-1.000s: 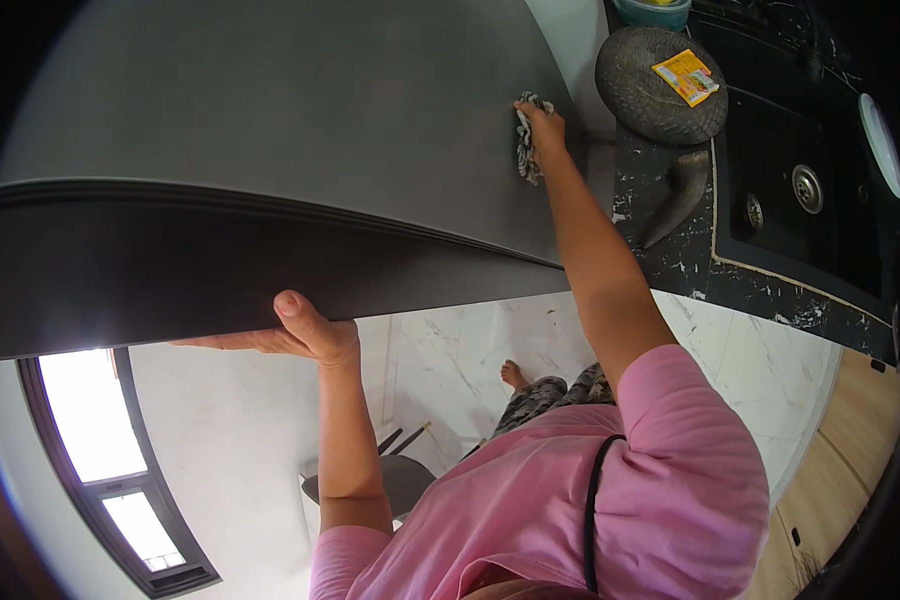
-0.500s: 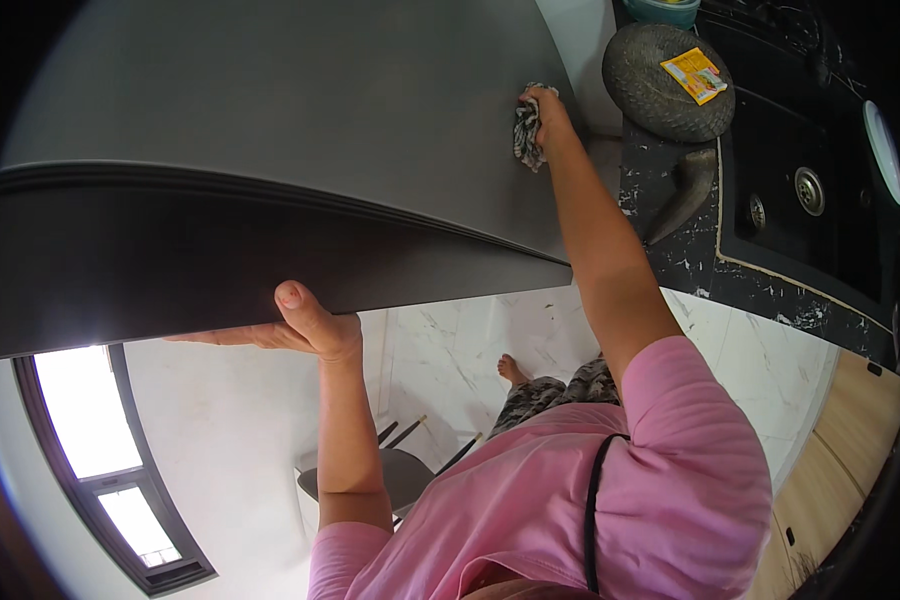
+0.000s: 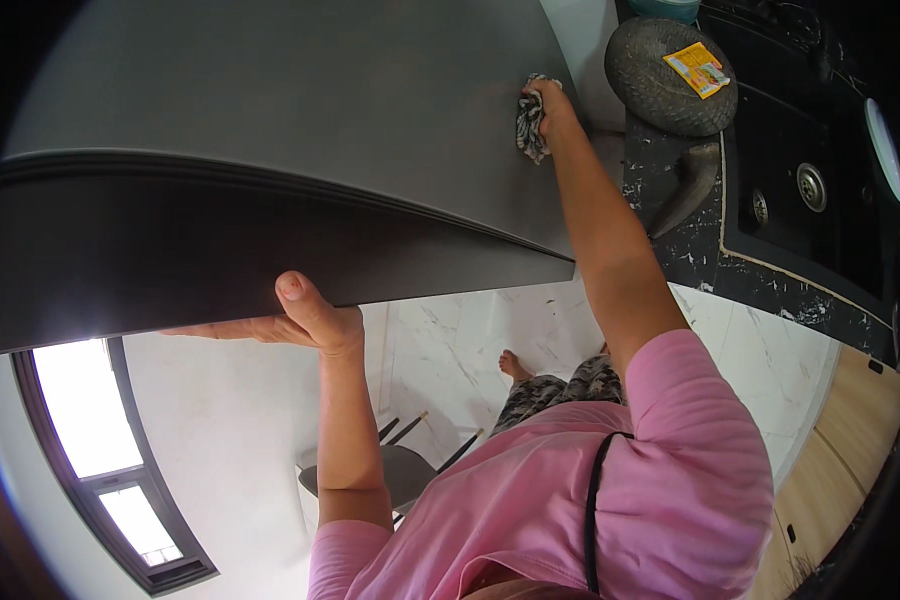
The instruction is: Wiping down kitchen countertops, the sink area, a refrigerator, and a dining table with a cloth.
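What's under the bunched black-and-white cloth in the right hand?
Smooth dark-grey panel shows around the cloth; the patch directly beneath is covered by cloth and right hand and can't be seen.

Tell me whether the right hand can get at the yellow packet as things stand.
Probably yes: the yellow packet lies uncovered on the dark oval object, to the right of the right hand. The cloth in that hand might hamper its grip, though.

Room L of R grip (image 3: 552,108) along grey panel (image 3: 300,90); dk round obj. (image 3: 660,95) blocks R, gap prob. tight.
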{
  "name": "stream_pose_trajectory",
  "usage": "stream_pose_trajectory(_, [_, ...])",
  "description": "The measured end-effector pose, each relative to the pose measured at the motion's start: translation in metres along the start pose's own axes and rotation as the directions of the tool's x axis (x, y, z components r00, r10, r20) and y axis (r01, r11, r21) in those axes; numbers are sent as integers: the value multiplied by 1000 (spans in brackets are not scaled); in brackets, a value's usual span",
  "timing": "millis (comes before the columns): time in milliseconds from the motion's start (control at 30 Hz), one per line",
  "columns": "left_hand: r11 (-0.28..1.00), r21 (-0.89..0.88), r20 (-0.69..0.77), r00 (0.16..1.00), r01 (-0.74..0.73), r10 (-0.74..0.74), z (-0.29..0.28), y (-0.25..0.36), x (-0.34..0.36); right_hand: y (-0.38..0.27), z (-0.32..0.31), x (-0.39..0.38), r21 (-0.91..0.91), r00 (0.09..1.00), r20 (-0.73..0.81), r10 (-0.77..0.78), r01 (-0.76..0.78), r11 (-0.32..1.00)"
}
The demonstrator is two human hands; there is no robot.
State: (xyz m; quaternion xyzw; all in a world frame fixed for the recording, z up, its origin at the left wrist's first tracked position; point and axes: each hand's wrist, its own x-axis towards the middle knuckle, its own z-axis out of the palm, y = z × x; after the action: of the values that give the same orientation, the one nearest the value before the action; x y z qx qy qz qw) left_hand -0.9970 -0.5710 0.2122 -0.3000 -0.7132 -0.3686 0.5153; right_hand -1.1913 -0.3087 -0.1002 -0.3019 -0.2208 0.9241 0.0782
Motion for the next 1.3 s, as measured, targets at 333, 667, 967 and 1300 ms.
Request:
stream_pose_trajectory(333, [1000,-18,11,1000,12,-11,0,3,-1,5,0,7,-8,996,-71,-48,47,999])
stream_pose_trajectory(667, [997,73,18,999,-29,27,-8,-10,-3,86,31,-174,-459,745,65,-664,613,643])
stream_pose_trajectory(967, [1000,-25,35,999,17,-16,-3,-1,-3,100,-7,-151,-391,750,251,-612,657,645])
stream_pose_trajectory(1300, [996,60,-17,997,-68,70,2,8,2,104,-35,-144,51,996,-7,-87,87,995])
